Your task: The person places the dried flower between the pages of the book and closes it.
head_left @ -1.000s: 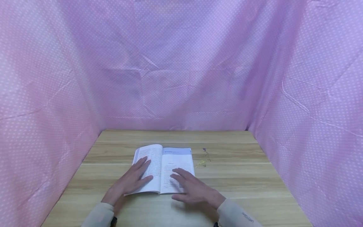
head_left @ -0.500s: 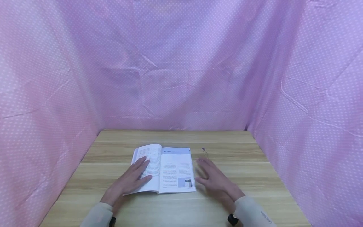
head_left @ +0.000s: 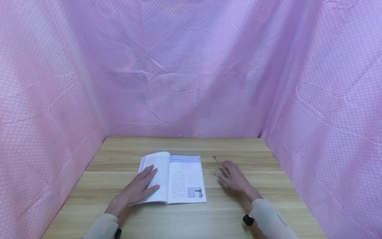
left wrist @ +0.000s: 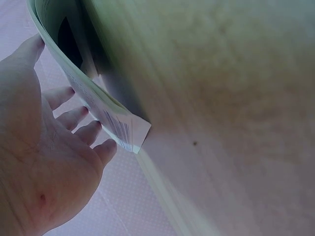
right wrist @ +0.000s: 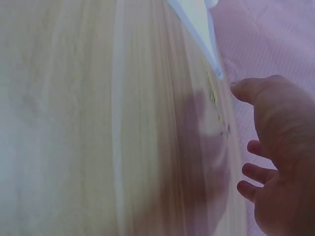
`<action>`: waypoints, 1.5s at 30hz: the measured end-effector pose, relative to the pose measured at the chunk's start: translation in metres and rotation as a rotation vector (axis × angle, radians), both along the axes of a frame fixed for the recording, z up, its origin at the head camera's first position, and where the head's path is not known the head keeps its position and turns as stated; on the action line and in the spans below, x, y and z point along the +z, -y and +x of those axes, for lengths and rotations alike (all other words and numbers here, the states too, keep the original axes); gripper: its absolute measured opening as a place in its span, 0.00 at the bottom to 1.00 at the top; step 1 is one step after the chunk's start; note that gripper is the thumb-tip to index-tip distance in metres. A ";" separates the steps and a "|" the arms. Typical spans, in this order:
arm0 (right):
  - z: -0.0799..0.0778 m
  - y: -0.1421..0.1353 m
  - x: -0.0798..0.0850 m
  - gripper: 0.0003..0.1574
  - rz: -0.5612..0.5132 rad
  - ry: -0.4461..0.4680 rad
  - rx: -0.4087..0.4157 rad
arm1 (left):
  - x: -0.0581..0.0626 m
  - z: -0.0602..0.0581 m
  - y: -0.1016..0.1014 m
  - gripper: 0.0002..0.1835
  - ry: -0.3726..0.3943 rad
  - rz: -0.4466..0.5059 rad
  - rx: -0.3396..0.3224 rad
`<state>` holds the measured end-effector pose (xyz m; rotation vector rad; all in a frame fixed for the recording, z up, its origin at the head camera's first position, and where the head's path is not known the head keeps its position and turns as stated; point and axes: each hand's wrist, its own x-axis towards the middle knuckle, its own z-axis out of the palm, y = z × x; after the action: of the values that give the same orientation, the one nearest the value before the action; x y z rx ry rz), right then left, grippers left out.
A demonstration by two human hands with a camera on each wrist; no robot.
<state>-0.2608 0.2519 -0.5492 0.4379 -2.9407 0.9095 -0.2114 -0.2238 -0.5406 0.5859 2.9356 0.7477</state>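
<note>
An open book (head_left: 179,166) with printed text lies on the wooden table. My left hand (head_left: 135,191) rests on its left page with straight, spread fingers; the left wrist view shows the fingertips along the book's (left wrist: 115,120) curved pages. To the right of the book lie a thin sprig with a small purple flower (head_left: 214,157) and a yellow-flowered sprig (head_left: 212,171). My right hand (head_left: 235,177) is just right of these sprigs, its fingers loosely bent. In the right wrist view, thumb and fingers are apart, with the yellow sprig (right wrist: 213,96) beyond the hand (right wrist: 280,142).
The wooden table (head_left: 185,219) stretches around the book to both sides. Pink-purple dotted cloth (head_left: 191,66) hangs at the back and along both sides. A black band (head_left: 248,220) is on the right wrist.
My right hand has left the book's right page and moved right, past the page's edge to the sprigs, uncovering a small picture on the page. The left hand has stayed in place.
</note>
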 end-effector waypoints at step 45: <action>-0.035 0.001 -0.018 0.06 0.016 -0.075 -0.136 | 0.000 -0.001 0.001 0.46 0.009 0.012 0.002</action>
<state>-0.2961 0.2512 -0.5673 0.2620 -2.8700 0.8352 -0.2128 -0.2246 -0.5410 0.5789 2.9260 0.7668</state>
